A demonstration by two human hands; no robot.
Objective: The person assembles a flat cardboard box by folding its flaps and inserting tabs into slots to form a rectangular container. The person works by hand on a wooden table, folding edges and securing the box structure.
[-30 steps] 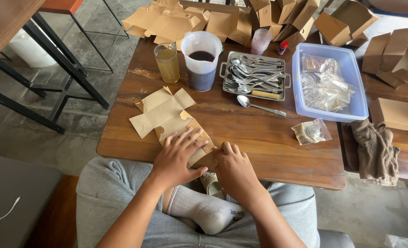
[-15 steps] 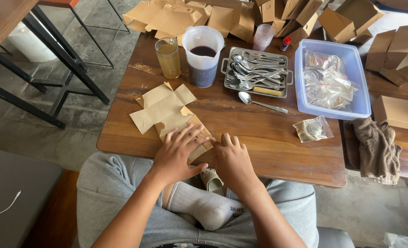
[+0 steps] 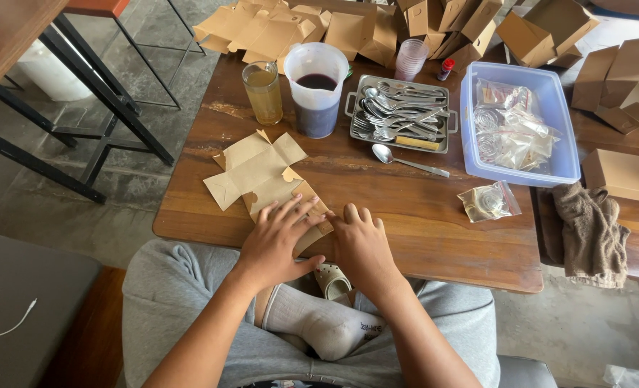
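Your left hand (image 3: 280, 241) presses flat, fingers spread, on the unfolded cardboard box blank (image 3: 262, 176) at the table (image 3: 420, 230) edge. Its long axis runs away leftward. Your right hand (image 3: 360, 241) rests open, touching its near corner.

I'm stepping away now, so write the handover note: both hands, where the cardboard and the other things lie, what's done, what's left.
Left hand: flat on the unfolded cardboard box blank, pressing its near flap at the table edge.
Right hand: beside it, fingers on the same flap.
Done: folded boxes piled at the far edge.
Left: this blank is mostly flat, unassembled.
Nearby: tray of spoons, jug, plastic bin.
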